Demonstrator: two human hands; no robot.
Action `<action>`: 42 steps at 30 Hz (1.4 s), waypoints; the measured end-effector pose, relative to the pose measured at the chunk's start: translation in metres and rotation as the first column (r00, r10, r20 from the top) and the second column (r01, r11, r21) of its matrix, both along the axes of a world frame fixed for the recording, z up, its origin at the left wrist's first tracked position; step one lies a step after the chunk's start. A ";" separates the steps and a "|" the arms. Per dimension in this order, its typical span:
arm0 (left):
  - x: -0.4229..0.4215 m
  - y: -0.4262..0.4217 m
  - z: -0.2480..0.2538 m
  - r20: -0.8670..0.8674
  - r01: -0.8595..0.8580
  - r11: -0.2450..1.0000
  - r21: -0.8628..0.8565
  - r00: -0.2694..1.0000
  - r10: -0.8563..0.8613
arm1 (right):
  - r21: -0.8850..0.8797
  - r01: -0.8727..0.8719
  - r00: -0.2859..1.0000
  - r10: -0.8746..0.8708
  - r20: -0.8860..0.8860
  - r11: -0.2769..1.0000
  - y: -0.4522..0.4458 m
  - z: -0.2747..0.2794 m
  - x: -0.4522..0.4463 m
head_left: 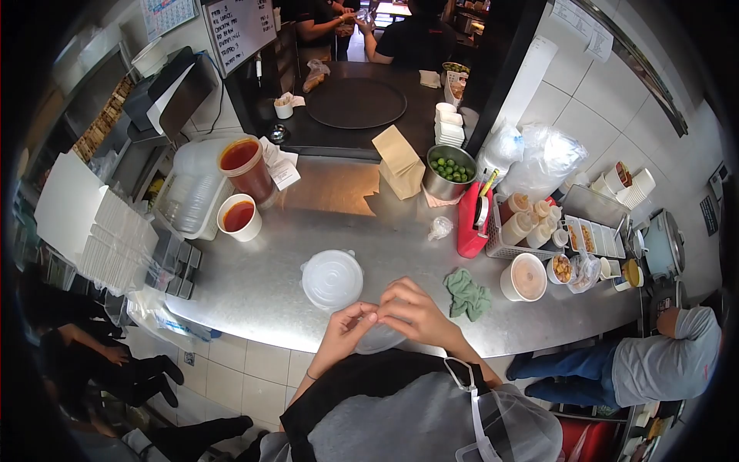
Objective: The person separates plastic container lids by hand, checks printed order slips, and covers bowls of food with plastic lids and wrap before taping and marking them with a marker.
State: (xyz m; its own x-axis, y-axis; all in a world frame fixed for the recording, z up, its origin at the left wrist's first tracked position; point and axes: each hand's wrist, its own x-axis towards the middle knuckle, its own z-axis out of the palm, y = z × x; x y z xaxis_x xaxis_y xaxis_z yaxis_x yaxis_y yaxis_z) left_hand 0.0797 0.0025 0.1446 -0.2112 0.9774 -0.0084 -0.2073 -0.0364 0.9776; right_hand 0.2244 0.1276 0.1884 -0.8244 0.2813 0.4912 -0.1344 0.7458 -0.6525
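Note:
My left hand (349, 329) and my right hand (418, 314) meet at the near edge of the steel counter, fingertips pinched together. Whatever lies between the fingers, if anything, is too small or hidden to make out. Just below them is a translucent round plastic piece (377, 339), partly covered by my hands; I cannot tell if it is a lid or a tub. A round container with a translucent lid (332, 279) stands just beyond my left hand. Right of my right hand lies a crumpled green cloth (467, 294).
At left stand a tub of red sauce (248, 171), a smaller sauce cup (239, 218) and stacked white boxes (115, 227). A pot of green limes (449, 171), a red holder (472, 219), a basket of squeeze bottles (527, 223) and a white tub (524, 277) are at right. Several people are nearby.

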 end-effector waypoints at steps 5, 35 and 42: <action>-0.010 -0.003 -0.008 0.144 0.048 0.999 -0.003 0.988 -0.047 | 0.146 -0.045 0.996 0.056 -0.071 0.988 -0.005 -0.001 -0.004; -0.027 -0.027 -0.072 0.570 -0.411 0.865 -0.288 0.652 0.500 | -0.728 0.032 0.997 0.033 0.074 0.685 0.011 -0.097 -0.029; -0.051 -0.019 -0.073 0.131 -0.744 0.651 -0.148 0.638 0.759 | -0.854 0.106 0.993 -0.093 0.069 0.509 0.028 -0.116 -0.083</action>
State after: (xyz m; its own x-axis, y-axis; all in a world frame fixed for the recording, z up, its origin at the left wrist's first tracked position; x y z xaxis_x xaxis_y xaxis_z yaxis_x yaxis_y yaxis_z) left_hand 0.0287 -0.0168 0.0717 -0.8604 0.4765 -0.1808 -0.2985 -0.1835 0.9366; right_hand 0.1416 0.1554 0.0726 -0.7672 0.6399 -0.0439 -0.0829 -0.1668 -0.9825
